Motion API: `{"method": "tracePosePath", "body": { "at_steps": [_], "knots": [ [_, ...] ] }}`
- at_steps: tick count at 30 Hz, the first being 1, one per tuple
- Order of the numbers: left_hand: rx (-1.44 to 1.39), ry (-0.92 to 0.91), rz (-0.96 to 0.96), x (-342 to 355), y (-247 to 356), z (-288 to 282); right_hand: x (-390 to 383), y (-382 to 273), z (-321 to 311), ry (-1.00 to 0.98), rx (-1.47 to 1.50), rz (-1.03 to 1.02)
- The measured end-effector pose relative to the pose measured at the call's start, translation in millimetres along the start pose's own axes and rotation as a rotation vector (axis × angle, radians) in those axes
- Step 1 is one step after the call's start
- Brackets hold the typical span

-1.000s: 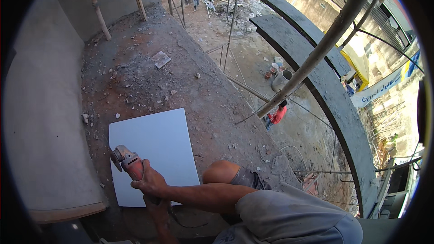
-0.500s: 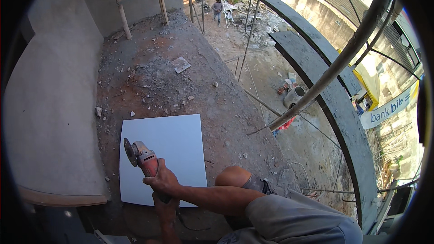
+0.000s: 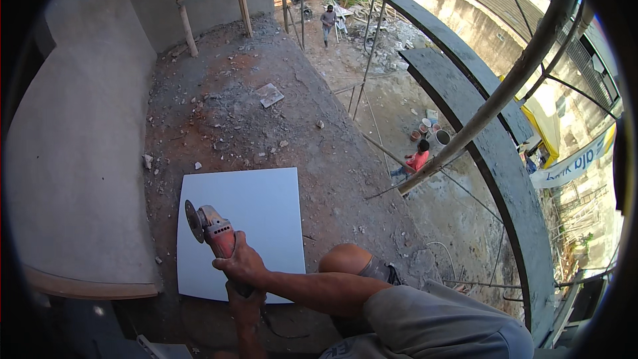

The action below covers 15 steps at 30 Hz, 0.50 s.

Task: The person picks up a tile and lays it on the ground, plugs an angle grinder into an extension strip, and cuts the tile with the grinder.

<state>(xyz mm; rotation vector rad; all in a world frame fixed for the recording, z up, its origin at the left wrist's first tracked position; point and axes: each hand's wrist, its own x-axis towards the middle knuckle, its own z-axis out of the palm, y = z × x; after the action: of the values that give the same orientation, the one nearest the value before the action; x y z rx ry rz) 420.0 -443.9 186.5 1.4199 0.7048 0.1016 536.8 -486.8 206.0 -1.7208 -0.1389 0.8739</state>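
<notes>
A red and silver angle grinder [image 3: 214, 225] is held over a white square board [image 3: 259, 199] lying on the rough ledge, its disc upright near the board's left side. My right hand [image 3: 240, 259], its arm crossing from the right, is closed round the red body. My left hand [image 3: 242, 296] comes from below and is closed on the grinder's rear end, partly hidden under my right wrist. A dark cord hangs below the hands. My bent bare knee [image 3: 342, 258] rests beside the board's right edge.
Rubble and a small slab [image 3: 271, 96] lie on the ledge [image 3: 232, 126]. A grey wall [image 3: 80, 153] bounds the left. At right, a drop with scaffold poles [image 3: 492, 100] and curved concrete beams [image 3: 505, 199]; below, a person in red [image 3: 417, 159], another in grey [image 3: 327, 20], buckets [image 3: 424, 126].
The view has shifted, so the scene sits farther right and the grinder appears a little higher, over the board. The distant person in grey has walked nearer.
</notes>
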Motion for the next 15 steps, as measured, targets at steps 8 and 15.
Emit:
{"method": "tracePosePath", "body": {
  "at_steps": [8, 15],
  "knots": [
    [0.001, 0.045, -0.014, -5.1, 5.7, 4.9, -2.8, 0.1, -1.5, 0.016, -0.005, -0.027],
    [0.031, -0.026, -0.01, -2.1, 3.6, 2.1, -0.7, 3.1, 0.0, 0.012, 0.02, -0.009]
  ]
}}
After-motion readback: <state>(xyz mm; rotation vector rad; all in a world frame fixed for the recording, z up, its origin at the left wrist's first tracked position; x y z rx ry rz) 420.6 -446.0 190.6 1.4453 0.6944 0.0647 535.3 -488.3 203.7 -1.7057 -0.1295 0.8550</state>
